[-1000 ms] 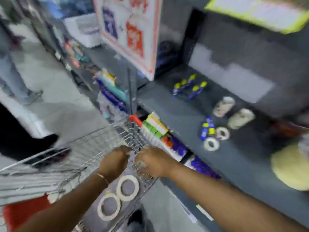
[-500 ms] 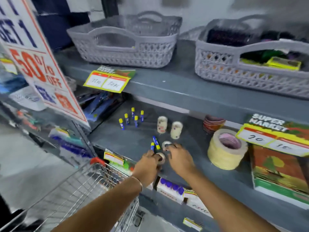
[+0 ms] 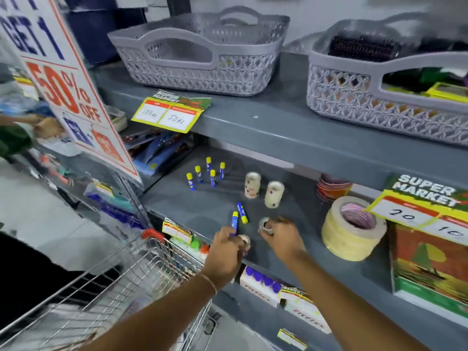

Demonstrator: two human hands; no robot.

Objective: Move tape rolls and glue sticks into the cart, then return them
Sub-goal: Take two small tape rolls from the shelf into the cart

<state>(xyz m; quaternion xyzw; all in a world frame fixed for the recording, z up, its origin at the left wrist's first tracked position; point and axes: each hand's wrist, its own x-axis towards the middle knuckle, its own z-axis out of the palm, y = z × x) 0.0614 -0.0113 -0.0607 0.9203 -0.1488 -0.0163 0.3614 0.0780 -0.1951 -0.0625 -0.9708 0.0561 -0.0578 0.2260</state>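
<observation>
The left hand (image 3: 224, 245) has its fingers curled around a small clear tape roll (image 3: 244, 240), a glossy ring pinched at the front edge of the grey shelf (image 3: 207, 211). Just beside it, the right hand (image 3: 282, 235) closes its fingers on a second small tape roll (image 3: 264, 224), whose hollow core faces up between thumb and forefinger. A thin bangle circles the left wrist.

Just beyond the left knuckles two glue sticks (image 3: 239, 215) lie flat on the shelf, slim blue cylinders with yellow caps, side by side; the nearer one reaches the fingertips, though I cannot tell whether it touches them. Farther in, two stacks of clear tape (image 3: 263, 190) stand upright as pale, shiny columns. Toward the back left corner five more upright glue sticks (image 3: 206, 173) stand in a loose cluster.

Near the shelf's right end sits a wide roll of masking tape (image 3: 350, 229), matte cream paper with a pinkish core, and behind it a stack of reddish rolls.

Below the front left corner stands the cart (image 3: 121, 287), a wire basket of bright metal grid with a red plastic corner. On the shelf above rest two grey plastic baskets (image 3: 202, 51) with lattice walls, and yellow price tags hang from that shelf's front edge.
</observation>
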